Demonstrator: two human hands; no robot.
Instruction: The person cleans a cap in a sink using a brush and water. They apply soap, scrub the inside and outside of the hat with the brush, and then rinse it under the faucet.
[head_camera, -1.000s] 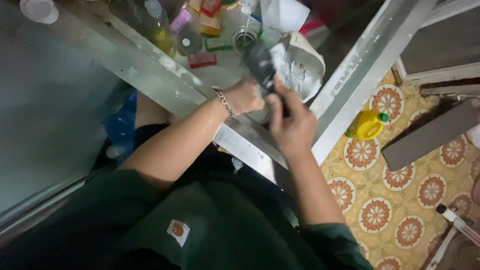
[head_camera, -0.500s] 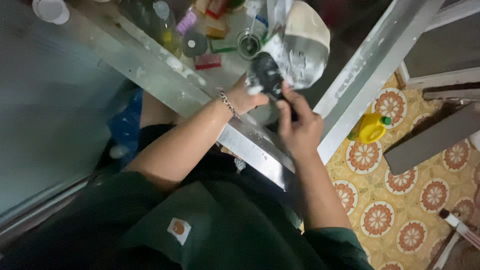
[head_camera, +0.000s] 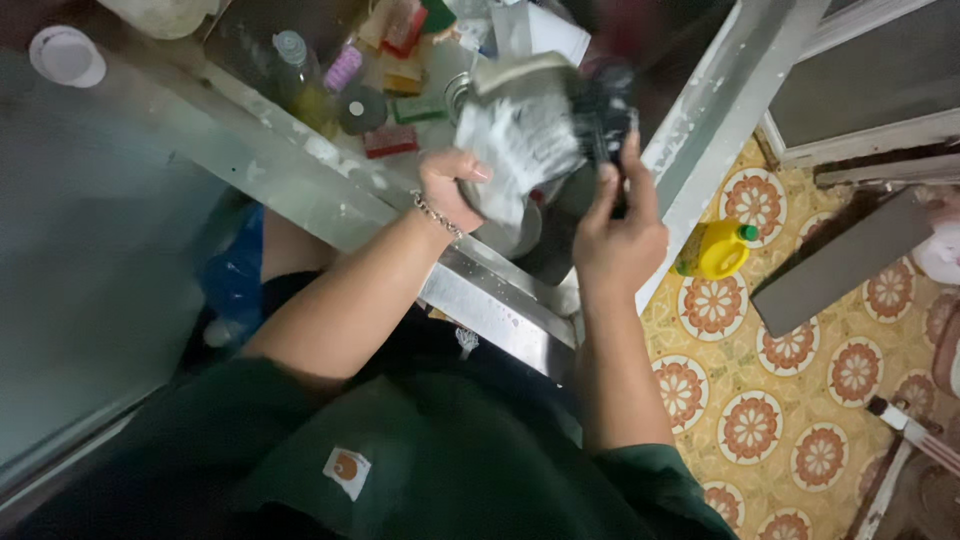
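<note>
A soapy, likely slippery grey metal pot is gripped at its rim by the left hand over the sink, while a soft dark scrubber is pinched by the right hand.

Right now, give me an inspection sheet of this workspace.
Surface: metal sink counter, wet and streaked.
Job's things: white soapy item and dark object, both blurred, held over the sink.
Clutter: clear bottle, round grey puck, red bar, white lid.
Grips: left hand grasps the white item; right hand grasps the dark object.
Cables: nothing seen.
Surroundings: patterned tile floor, yellow bottle, dark board.
</note>
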